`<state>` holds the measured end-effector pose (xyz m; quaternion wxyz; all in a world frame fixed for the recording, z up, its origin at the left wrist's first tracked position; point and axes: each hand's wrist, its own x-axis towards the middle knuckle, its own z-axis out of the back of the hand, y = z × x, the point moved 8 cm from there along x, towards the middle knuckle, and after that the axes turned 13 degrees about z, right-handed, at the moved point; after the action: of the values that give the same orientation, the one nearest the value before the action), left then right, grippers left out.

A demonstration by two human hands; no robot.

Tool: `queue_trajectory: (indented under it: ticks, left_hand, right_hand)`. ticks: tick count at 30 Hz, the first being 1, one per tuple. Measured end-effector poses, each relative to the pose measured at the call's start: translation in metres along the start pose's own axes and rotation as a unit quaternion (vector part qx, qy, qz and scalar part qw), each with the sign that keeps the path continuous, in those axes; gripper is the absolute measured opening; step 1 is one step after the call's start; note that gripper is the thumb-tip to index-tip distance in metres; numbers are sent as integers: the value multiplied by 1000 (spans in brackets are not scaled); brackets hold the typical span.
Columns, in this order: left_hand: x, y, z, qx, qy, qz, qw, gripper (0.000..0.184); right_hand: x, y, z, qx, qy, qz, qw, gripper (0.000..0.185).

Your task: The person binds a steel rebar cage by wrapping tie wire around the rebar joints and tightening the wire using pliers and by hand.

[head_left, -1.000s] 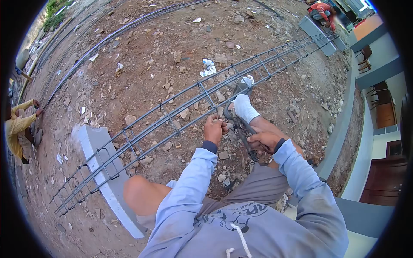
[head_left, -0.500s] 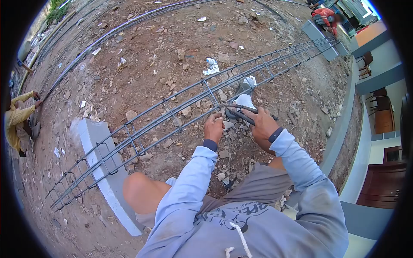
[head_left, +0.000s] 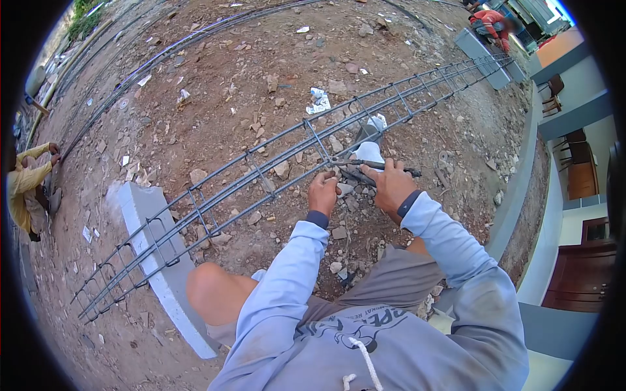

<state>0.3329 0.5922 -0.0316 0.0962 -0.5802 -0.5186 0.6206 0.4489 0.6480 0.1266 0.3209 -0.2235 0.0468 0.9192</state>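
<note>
A long cage of steel bars (head_left: 257,171) runs diagonally above the stony ground. My right hand (head_left: 391,188) is closed round the dark handles of a pincer-like tool (head_left: 373,166), whose tip reaches the cage's near bar. Just below that bar, my left hand (head_left: 324,193) has its thumb and fingers pinched together close to the tool's tip; what they hold is too small to make out. Behind the tool is my foot in a white covering (head_left: 370,152).
A pale block (head_left: 153,244) supports the cage's left end and a grey block (head_left: 484,57) its far end. A person in red (head_left: 488,25) crouches at the far block. Another in yellow (head_left: 29,179) is at the left edge. A wall base (head_left: 515,202) runs along the right.
My right hand has brought the tool up from beside my leg to the near bar and drawn its handles closer together. My left hand has stayed nearly in place.
</note>
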Motion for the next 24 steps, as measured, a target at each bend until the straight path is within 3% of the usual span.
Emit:
queue_trajectory:
  ticks: [4,7,10,13,16,17,19,21,24]
  left_hand:
    - [-1,-2,-1,-8,-2,6,1000,25]
    - [-1,-1,2,-11,-8,7,1000,24]
    - [-6,-6,4,-31,13,14,999,27]
    - [-8,-5,-1,-94,31,45,994,34]
    - [-7,1,-14,-138,75,90,983,42]
    - [-8,6,-19,-146,95,109,979,44]
    - [-7,18,-33,-207,184,126,953,46]
    - [-10,14,-45,-252,259,136,922,47]
    - [-13,5,-58,-339,280,163,883,47]
  right_hand:
    - [9,5,13,-91,-12,62,994,56]
    - [12,1,11,-50,2,61,997,50]
    - [24,-10,-16,79,118,88,986,45]
    - [19,-6,-14,219,156,90,959,36]
    - [0,2,-46,519,131,16,845,28]
    - [-2,4,-76,626,133,-12,768,20]
    - [-9,22,-115,751,70,-30,656,21]
    - [-10,35,-121,814,26,-49,578,22]
    - [-12,43,-115,840,24,-58,538,22]
